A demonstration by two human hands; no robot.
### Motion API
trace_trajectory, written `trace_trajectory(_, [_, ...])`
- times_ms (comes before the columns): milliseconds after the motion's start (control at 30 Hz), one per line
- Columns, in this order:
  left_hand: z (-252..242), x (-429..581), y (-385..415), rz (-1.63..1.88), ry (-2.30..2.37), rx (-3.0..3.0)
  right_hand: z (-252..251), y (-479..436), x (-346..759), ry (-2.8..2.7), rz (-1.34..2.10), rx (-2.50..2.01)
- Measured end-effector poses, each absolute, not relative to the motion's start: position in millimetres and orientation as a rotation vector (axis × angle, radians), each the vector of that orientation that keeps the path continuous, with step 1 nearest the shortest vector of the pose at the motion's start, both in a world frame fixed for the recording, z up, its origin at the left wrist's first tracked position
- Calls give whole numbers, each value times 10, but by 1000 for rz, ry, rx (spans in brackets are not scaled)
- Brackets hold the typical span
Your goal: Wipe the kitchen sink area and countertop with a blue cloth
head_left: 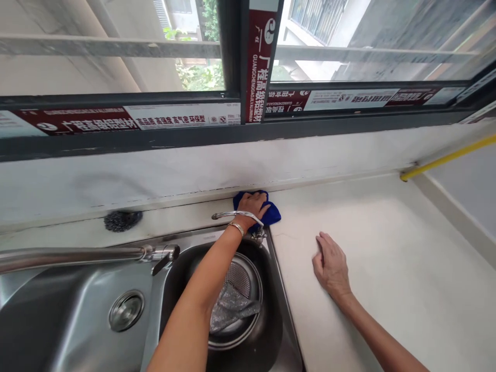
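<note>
Stage of wiping: judged under way, since the cloth lies spread under a hand; which stretch has been wiped already cannot be told from this one view.
Large tap (77, 255): far left, its spout lying across the left side of the double sink (154, 305), apart from both hands.
Scouring pad (123, 220): dark and wiry, on the ledge behind the sink (the ledge beneath it seems unattended for now).
Right basin: a perforated steel pan (237, 276), with a grey cloth (232, 310) crumpled inside it; neither is in use by the hands.
Slim tap (228, 213): rises at the basin's back right corner, its curved spout passing in front of the left wrist.
Left hand (251, 204): palm down, fingers partly bent over the blue cloth and bearing on it (whether they pinch its fabric cannot be told).
Blue cloth (273, 213): bunched beneath the left hand, behind the slim tap, close against the foot of the wall.
Right hand (331, 264): loosely half-curled, not clenched, on the bench (380, 243) just right of the sink; nothing shows in its grasp.
Remaining bench: pale, reaching to the yellow pipe (449, 156) at far right; whether it awaits wiping is uncertain.
</note>
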State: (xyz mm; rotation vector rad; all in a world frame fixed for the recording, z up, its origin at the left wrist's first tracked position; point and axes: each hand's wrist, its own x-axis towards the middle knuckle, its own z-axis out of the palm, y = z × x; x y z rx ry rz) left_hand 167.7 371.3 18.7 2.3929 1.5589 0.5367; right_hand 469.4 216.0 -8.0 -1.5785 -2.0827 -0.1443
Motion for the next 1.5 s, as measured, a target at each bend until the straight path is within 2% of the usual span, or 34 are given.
trace_trajectory(300, [171, 1995, 4037, 543, 1203, 2518, -92, 2177, 4686, -2066, -149, -1588])
trace_trajectory(567, [177, 2063, 4072, 578, 1167, 2482, -135, 2194, 4749, -2030, -81, -1540])
trace_trajectory(1033, [301, 511, 3099, 570, 2160, 1975, -239, 2218, 4756, -1990, -81, -1493])
trace_trajectory(1333, [426, 390, 2902, 498, 2829, 1334, -283, 2238, 4749, -1979, -154, -1459])
trace_trajectory(1500, [445, 409, 2918, 397, 2933, 1238, -281, 2223, 4758, -1986, -140, -1492])
